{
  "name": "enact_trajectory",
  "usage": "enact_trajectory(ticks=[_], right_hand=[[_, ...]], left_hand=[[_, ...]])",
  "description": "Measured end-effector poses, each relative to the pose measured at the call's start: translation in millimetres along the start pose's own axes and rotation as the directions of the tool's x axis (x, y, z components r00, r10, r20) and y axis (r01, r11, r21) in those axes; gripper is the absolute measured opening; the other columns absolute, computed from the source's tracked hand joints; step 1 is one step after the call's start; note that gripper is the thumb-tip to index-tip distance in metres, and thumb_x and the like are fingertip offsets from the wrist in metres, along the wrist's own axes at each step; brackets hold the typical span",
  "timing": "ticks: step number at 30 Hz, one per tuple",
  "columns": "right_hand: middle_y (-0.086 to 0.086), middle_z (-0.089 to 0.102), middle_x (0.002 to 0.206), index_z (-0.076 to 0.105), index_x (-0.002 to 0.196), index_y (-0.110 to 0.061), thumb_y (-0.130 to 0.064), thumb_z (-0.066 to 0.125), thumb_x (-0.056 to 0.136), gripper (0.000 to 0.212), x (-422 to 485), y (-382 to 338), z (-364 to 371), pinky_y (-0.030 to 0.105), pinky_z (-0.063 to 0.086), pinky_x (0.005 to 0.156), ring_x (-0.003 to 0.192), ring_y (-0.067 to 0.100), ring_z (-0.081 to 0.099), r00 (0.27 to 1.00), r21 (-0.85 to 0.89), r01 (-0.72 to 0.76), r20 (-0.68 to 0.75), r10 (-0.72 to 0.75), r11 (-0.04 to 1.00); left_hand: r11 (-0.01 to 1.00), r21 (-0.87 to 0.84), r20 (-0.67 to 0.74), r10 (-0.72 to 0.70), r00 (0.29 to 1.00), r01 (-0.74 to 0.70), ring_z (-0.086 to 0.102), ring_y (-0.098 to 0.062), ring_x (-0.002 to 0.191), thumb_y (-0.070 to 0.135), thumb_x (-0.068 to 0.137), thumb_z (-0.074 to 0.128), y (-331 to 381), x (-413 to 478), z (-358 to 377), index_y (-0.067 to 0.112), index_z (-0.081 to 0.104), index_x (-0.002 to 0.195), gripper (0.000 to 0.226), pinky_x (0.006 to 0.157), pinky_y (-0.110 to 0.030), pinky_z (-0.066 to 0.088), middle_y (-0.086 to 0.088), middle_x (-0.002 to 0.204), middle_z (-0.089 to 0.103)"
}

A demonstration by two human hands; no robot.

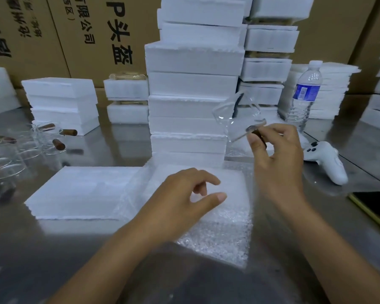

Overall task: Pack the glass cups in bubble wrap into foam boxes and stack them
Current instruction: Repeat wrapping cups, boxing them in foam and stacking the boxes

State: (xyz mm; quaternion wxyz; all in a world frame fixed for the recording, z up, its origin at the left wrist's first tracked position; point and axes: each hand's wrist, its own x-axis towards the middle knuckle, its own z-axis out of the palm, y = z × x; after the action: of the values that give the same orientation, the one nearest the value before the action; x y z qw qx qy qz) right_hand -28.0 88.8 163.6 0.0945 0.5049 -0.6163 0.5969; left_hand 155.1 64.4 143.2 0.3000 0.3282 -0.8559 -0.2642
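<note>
We judge this the wrapping step: our right hand (276, 163) pinches the glass cup (237, 115) by its brown handle, raised above the bubble wrap (224, 233) on the worktop (53, 249), while our left hand (184, 198) hovers over it, loosely curled and empty, so next the cup needs laying gently on the sheet.

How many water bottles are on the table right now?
1. The water bottle stands upright at the right, behind the white controller. The foam stacks could hide others.
</note>
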Motion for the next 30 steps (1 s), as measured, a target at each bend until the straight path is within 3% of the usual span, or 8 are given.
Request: enact_trajectory(ticks=[3, 8, 12, 17, 22, 24, 27, 30], right_hand=[[-0.006, 0.046, 0.094, 0.069, 0.106, -0.019, -0.024, 0.058, 0.092, 0.019, 1.1, 2.2, 1.5, 0.001, 0.034, 0.066, 0.08, -0.009, 0.048, 0.993, 0.04, -0.116, 0.012, 0.116, 0.992], [-0.005, 0.049, 0.094, 0.068, 0.106, -0.024, -0.026, 0.057, 0.092, 0.018, 2.1, 1.8, -0.1, 0.0, 0.033, 0.065, 0.078, -0.012, 0.05, 0.987, 0.087, -0.16, 0.021, 0.158, 0.983], [-0.007, 0.052, 0.095, 0.067, 0.107, -0.023, -0.026, 0.055, 0.093, 0.019, 3.7, 0.9, 0.2, 0.001, 0.034, 0.068, 0.077, -0.01, 0.052, 0.985, 0.143, -0.175, 0.023, 0.173, 0.974], [-0.007, 0.054, 0.098, 0.068, 0.108, -0.016, -0.023, 0.052, 0.094, 0.022, 2.7, -2.7, 0.9, 0.003, 0.037, 0.072, 0.082, -0.006, 0.052, 0.992, 0.22, -0.12, 0.068, 0.107, 0.968], [-0.008, 0.051, 0.094, 0.069, 0.107, -0.019, -0.022, 0.056, 0.093, 0.02, -1.7, -2.7, 1.7, 0.001, 0.033, 0.075, 0.085, -0.008, 0.049, 0.99, 0.065, 0.041, 0.135, -0.05, 0.997], [-0.016, 0.046, 0.088, 0.069, 0.11, -0.018, -0.023, 0.057, 0.092, 0.021, -3.9, -1.3, 2.3, 0.009, 0.036, 0.078, 0.085, 0.001, 0.05, 0.98, -0.064, 0.082, 0.186, -0.069, 0.995], [-0.007, 0.048, 0.09, 0.07, 0.107, -0.016, -0.021, 0.059, 0.091, 0.02, -6.8, -0.8, 1.5, 0.036, 0.042, 0.085, 0.089, 0.018, 0.051, 0.951, -0.235, 0.179, 0.291, -0.107, 0.955], [-0.002, 0.051, 0.09, 0.071, 0.103, -0.016, -0.02, 0.061, 0.09, 0.017, -9.6, -3.8, 0.9, 0.038, 0.042, 0.083, 0.087, 0.018, 0.047, 0.922, -0.278, 0.259, 0.357, -0.151, 0.925]], left_hand=[[0.976, 0.217, 0.026, 0.03, 0.999, -0.035, 0.043, 0.006, 0.093, 0.071, 0.072, 0.042, -2.3, -0.1, 2.1, 0.045, 0.062, 0.1, 0.043, 0.072, -0.008, 0.033, 0.019, 0.078, 0.047], [0.967, 0.242, -0.015, 0.085, 0.996, -0.078, 0.044, 0.0, 0.085, 0.057, 0.083, 0.051, -3.0, 0.8, 2.1, 0.043, 0.061, 0.083, 0.017, 0.066, -0.013, 0.032, 0.015, 0.071, 0.045], [0.986, 0.167, -0.169, 0.055, 0.984, -0.026, 0.049, -0.002, 0.082, 0.044, 0.084, 0.058, -5.1, 2.9, -1.6, 0.042, 0.058, 0.073, 0.011, 0.067, -0.014, 0.038, 0.011, 0.067, 0.055], [0.995, -0.053, -0.396, -0.099, 0.913, 0.085, 0.057, 0.002, 0.078, 0.029, 0.086, 0.064, -12.6, 8.6, -10.0, 0.037, 0.062, 0.074, 0.015, 0.067, 0.001, 0.036, 0.012, 0.067, 0.063], [0.972, -0.226, -0.512, -0.176, 0.841, 0.067, 0.06, 0.0, 0.075, 0.024, 0.09, 0.062, -14.9, 12.6, -16.4, 0.034, 0.06, 0.076, 0.017, 0.065, 0.0, 0.037, 0.012, 0.074, 0.065], [0.969, -0.244, -0.553, -0.164, 0.817, 0.029, 0.059, 0.0, 0.076, 0.023, 0.091, 0.06, -13.3, 12.7, -18.0, 0.034, 0.059, 0.078, 0.018, 0.068, -0.001, 0.038, 0.014, 0.076, 0.064], [0.979, -0.201, -0.607, -0.102, 0.788, -0.029, 0.056, 0.004, 0.078, 0.023, 0.092, 0.058, -9.8, 10.9, -19.4, 0.035, 0.057, 0.079, 0.017, 0.073, 0.0, 0.036, 0.018, 0.078, 0.061], [0.987, -0.136, -0.633, -0.024, 0.774, -0.081, 0.054, 0.004, 0.081, 0.025, 0.091, 0.059, -5.2, 8.9, -19.7, 0.037, 0.056, 0.081, 0.016, 0.076, -0.001, 0.034, 0.016, 0.083, 0.06]])
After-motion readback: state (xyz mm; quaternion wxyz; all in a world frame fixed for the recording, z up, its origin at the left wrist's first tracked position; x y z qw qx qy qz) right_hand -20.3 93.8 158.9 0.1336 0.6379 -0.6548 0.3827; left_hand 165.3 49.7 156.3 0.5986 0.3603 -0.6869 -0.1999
